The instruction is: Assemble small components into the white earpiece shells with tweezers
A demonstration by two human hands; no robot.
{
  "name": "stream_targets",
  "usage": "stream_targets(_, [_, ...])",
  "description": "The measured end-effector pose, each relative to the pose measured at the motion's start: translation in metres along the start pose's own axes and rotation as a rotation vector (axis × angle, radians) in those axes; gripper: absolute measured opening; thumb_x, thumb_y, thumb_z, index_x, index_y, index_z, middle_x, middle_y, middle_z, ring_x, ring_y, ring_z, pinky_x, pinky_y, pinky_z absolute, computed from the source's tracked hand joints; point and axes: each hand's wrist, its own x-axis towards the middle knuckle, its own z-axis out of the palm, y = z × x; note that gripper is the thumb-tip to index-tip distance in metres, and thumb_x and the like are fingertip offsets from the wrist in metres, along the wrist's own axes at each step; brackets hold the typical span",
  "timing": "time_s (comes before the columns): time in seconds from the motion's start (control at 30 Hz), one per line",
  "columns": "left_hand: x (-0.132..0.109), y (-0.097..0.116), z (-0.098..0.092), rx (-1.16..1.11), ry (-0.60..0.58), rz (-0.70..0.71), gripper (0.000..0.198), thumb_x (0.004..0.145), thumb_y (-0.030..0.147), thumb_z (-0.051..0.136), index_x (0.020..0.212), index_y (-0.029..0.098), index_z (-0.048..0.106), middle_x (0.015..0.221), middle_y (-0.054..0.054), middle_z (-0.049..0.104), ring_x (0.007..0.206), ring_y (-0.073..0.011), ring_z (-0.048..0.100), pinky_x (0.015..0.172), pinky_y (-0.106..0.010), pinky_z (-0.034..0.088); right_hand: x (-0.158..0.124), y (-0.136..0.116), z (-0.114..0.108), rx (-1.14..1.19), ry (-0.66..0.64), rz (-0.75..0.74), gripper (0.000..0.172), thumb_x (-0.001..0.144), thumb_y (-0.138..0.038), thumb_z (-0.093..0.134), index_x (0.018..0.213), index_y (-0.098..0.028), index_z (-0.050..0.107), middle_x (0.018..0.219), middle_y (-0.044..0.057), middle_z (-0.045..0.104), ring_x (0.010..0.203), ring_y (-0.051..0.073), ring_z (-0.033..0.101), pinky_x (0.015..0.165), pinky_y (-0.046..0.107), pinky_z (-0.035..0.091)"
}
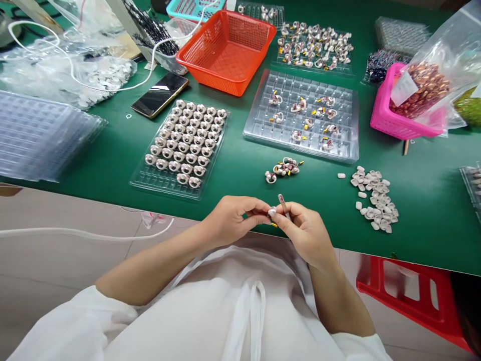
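Note:
Near the table's front edge, my left hand (237, 218) and my right hand (307, 231) meet at a small white rounded part (271, 212). Both hands pinch it between thumb and fingertips, with a yellow tip (274, 224) showing below. A flat narrow tool (284, 206) with reddish marks on its upper end also sticks up from my right hand's fingers. Just beyond lies a small pile of white, earbud-like parts with wires and yellow tips (287, 167). Loose white caps (379, 200) are scattered to the right of my right hand.
A clear tray (165, 186) holds rows of white parts; another tray stack (259, 131) carries several wired ones. Behind stand a red basket (240, 82), a phone (160, 95) and a pink basket (391, 118). Stacked clear trays (41, 135) lie left, a red stool (413, 296) below right.

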Motion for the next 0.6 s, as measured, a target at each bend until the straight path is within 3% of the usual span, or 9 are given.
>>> stream_targets(0.2, [0.0, -0.002, 0.002, -0.057, 0.022, -0.017, 0.01, 0.084, 0.019, 0.072, 0.09, 0.02, 0.08, 0.086, 0.0, 0.083, 0.07, -0.0134, 0.073, 0.069, -0.019, 0.055, -0.002, -0.002, 0.001, -0.056, 0.053, -0.113, 0.019, 0.094, -0.036, 0.066, 0.089, -0.02, 0.074, 0.075, 0.001, 0.066, 0.069, 0.015, 0.059, 0.063, 0.027, 0.046])
stream_targets(0.37, [0.0, -0.001, 0.002, -0.245, 0.019, -0.163, 0.012, 0.082, 0.021, 0.073, 0.092, 0.017, 0.079, 0.082, -0.002, 0.082, 0.071, -0.015, 0.075, 0.067, -0.02, 0.058, -0.007, -0.005, 0.002, -0.152, 0.101, -0.33, 0.014, 0.096, -0.022, 0.062, 0.092, -0.023, 0.075, 0.08, 0.001, 0.068, 0.07, 0.013, 0.06, 0.061, 0.024, 0.046])
stream_targets(0.47, [0.0, -0.001, 0.001, -0.398, 0.022, -0.254, 0.011, 0.08, 0.019, 0.075, 0.09, 0.016, 0.079, 0.079, -0.001, 0.082, 0.071, -0.0147, 0.075, 0.068, -0.021, 0.06, -0.007, 0.0, -0.001, -0.195, 0.044, -0.468, 0.02, 0.096, -0.013, 0.06, 0.104, -0.023, 0.075, 0.088, 0.002, 0.07, 0.073, 0.013, 0.063, 0.063, 0.025, 0.048])
stream_targets(0.6, [0.0, -0.001, 0.001, -0.551, 0.039, -0.342, 0.012, 0.075, 0.016, 0.08, 0.087, 0.016, 0.079, 0.078, -0.001, 0.081, 0.071, -0.0133, 0.074, 0.07, -0.021, 0.06, -0.005, 0.005, -0.004, -0.273, -0.043, -0.544, 0.027, 0.095, -0.007, 0.058, 0.111, -0.023, 0.072, 0.097, 0.006, 0.071, 0.078, 0.014, 0.067, 0.064, 0.026, 0.051])
